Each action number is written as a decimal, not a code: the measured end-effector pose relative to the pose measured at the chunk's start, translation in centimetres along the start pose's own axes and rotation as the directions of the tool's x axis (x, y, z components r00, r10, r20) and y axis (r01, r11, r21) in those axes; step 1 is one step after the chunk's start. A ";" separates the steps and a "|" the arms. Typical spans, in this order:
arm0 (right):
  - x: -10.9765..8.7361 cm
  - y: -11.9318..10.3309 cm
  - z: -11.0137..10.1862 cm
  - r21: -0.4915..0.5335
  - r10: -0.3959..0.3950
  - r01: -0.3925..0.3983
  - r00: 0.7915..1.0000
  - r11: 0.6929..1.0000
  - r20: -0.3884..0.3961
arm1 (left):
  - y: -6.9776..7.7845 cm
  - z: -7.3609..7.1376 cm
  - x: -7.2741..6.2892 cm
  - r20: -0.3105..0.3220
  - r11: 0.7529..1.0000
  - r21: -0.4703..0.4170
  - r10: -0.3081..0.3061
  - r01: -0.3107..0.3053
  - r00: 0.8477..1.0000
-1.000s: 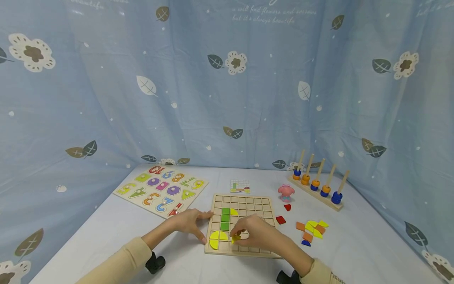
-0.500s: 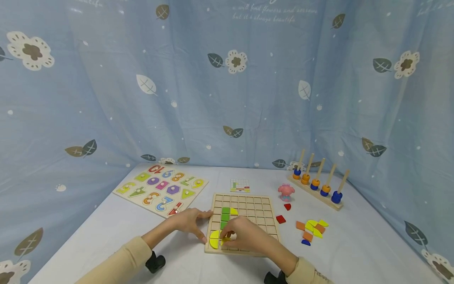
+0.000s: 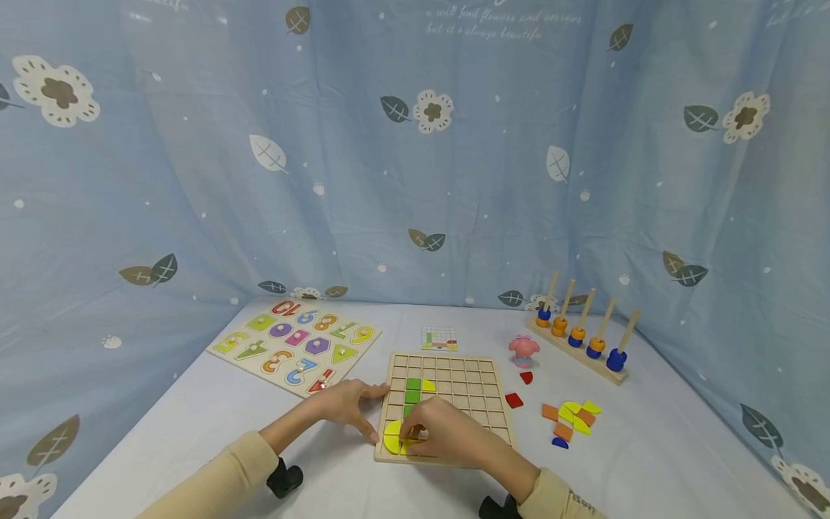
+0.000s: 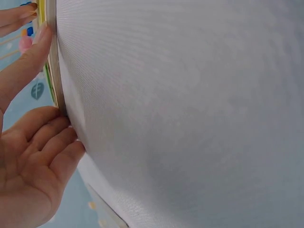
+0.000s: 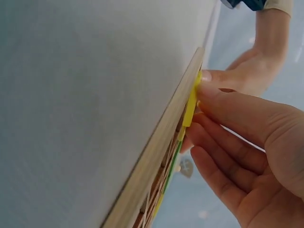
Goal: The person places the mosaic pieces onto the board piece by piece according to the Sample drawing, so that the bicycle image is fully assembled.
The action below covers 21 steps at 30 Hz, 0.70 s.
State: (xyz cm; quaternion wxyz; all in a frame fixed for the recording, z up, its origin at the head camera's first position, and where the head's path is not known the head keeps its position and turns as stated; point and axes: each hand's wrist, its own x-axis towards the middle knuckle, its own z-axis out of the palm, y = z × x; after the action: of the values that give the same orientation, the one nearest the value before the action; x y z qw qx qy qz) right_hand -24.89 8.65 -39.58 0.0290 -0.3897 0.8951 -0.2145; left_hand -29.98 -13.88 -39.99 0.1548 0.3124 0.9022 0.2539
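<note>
A wooden grid board (image 3: 470, 404) lies before me. My left hand (image 3: 346, 404) rests against its left edge, thumb and fingers spread apart; the left wrist view shows the fingertips touching the board's side (image 4: 53, 61). Over the board's lower left, my right hand (image 3: 447, 432) pinches a yellow quarter-circle piece (image 5: 192, 102), pressed low against the grid. Beside it sit other yellow quarter-circle pieces (image 3: 392, 437), forming a rounded shape. Above them, green squares (image 3: 413, 390) stand in a column, with one yellow quarter-circle (image 3: 429, 386) to their right. The right hand partly hides the lower pieces.
A pattern card (image 3: 439, 339) lies behind the board. A number-and-shape puzzle (image 3: 295, 346) is at the left. To the right are a pink figure (image 3: 523, 351), red pieces (image 3: 514, 400), an orange, yellow and blue pile (image 3: 570, 418), and a peg stacker (image 3: 577, 349).
My right hand has moved left across the board with the yellow quarter-circle piece, to beside the other yellow pieces, and settled there. The left hand has stayed at the board's edge.
</note>
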 end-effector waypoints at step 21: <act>0.2 0.0 0.0 0.007 -0.003 0.003 1.000 1.000 0.008 | 0.0 0.0 0.0 -0.005 1.000 -0.001 -0.006 0.006 1.000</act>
State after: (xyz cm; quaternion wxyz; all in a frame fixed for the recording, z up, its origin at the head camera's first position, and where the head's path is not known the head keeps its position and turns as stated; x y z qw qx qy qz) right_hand -25.03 8.56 -39.60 0.0337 -0.3920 0.8936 -0.2159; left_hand -30.02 -13.86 -40.02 0.1535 0.3088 0.9034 0.2548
